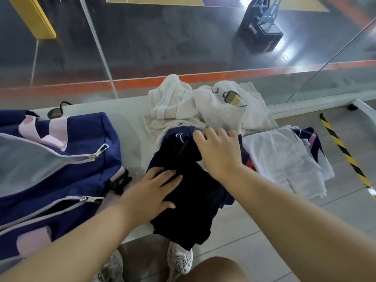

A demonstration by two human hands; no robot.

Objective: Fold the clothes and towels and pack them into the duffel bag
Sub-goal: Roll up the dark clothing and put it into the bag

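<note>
A dark navy garment (193,200) lies crumpled on the white bench (130,115), its lower end hanging over the front edge. My left hand (154,190) rests flat on its left side with fingers spread. My right hand (217,151) presses on its upper part, fingers curled over the fabric near a white towel (221,110) with an embroidered face. A cream ribbed cloth (168,102) lies bunched behind. The navy and pink duffel bag (61,159) sits at the left, its zippers open.
A folded white mesh garment (284,159) lies to the right over a navy and pink piece (311,137). A glass wall (183,47) rises behind the bench. Yellow-black hazard tape (343,151) marks the tiled floor. My shoes (179,259) show below.
</note>
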